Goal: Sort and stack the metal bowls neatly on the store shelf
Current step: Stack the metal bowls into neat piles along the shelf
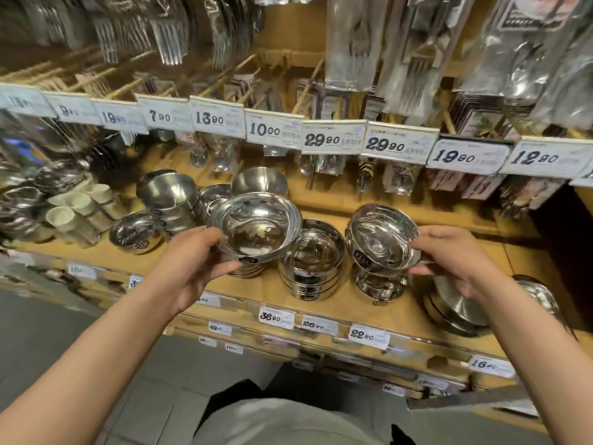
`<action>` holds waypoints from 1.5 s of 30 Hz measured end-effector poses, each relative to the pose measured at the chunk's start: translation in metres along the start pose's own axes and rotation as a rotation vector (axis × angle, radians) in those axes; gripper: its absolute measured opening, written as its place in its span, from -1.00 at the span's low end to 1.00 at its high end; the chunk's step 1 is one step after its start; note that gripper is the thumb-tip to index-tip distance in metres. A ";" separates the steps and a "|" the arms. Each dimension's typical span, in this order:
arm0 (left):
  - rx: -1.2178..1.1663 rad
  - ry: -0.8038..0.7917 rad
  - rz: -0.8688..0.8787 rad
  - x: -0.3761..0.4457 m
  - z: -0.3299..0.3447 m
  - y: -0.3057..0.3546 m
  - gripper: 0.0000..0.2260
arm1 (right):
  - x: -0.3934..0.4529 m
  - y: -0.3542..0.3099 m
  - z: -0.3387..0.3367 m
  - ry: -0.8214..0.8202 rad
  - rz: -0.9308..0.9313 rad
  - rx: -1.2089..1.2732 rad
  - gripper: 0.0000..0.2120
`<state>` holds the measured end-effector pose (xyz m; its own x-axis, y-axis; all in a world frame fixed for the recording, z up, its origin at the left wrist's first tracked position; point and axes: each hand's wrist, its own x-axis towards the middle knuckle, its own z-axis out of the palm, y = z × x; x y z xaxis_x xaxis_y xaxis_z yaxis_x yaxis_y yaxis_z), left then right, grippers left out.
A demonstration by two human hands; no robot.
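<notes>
Bowls sit in shiny stacks on the yellow shelf [256, 293], and we use the middle stack [310, 268] as our marker. From the head camera, our left hand [192, 264] reaches in left of that stack, its fingers and thumb curled around the rim of a wide bowl [256, 229] held over a short pile [247, 269]. Our right hand [455, 261] is right of the middle stack and pinches the rim of a smaller bowl [383, 239], tipped toward us, above another bowl [380, 285] on the shelf.
</notes>
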<state>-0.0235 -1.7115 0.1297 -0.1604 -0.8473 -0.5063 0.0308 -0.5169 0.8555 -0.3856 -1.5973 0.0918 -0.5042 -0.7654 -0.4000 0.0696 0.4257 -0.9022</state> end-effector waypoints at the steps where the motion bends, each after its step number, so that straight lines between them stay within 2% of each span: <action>1: -0.008 0.002 0.001 0.002 -0.006 0.000 -0.90 | 0.003 -0.001 0.000 0.000 -0.006 -0.022 -0.91; 6: -0.008 -0.005 -0.017 0.004 -0.014 -0.006 -0.72 | 0.025 0.013 -0.007 0.074 0.073 -0.154 -0.96; 9: 0.000 -0.027 -0.049 0.002 -0.008 -0.014 -0.75 | 0.033 0.025 -0.006 0.102 0.138 -0.169 -0.93; 17: 0.021 -0.014 -0.064 0.000 0.017 -0.024 -0.85 | 0.046 0.049 0.000 0.062 0.156 -0.261 -0.91; 22: 0.014 -0.066 -0.055 -0.010 0.028 -0.028 -0.90 | 0.058 0.057 -0.002 0.071 0.149 -0.261 -0.87; 37: -0.047 0.014 -0.029 0.008 0.019 -0.039 -0.83 | 0.065 0.053 0.000 0.022 0.127 -0.325 -0.85; 45: -0.041 0.041 -0.022 0.010 0.027 -0.039 -0.84 | 0.073 0.055 0.004 0.050 0.048 -0.423 -0.85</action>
<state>-0.0525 -1.6963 0.0940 -0.1212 -0.8396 -0.5294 0.0683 -0.5392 0.8394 -0.4145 -1.6314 0.0120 -0.5509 -0.7199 -0.4222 -0.2596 0.6286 -0.7331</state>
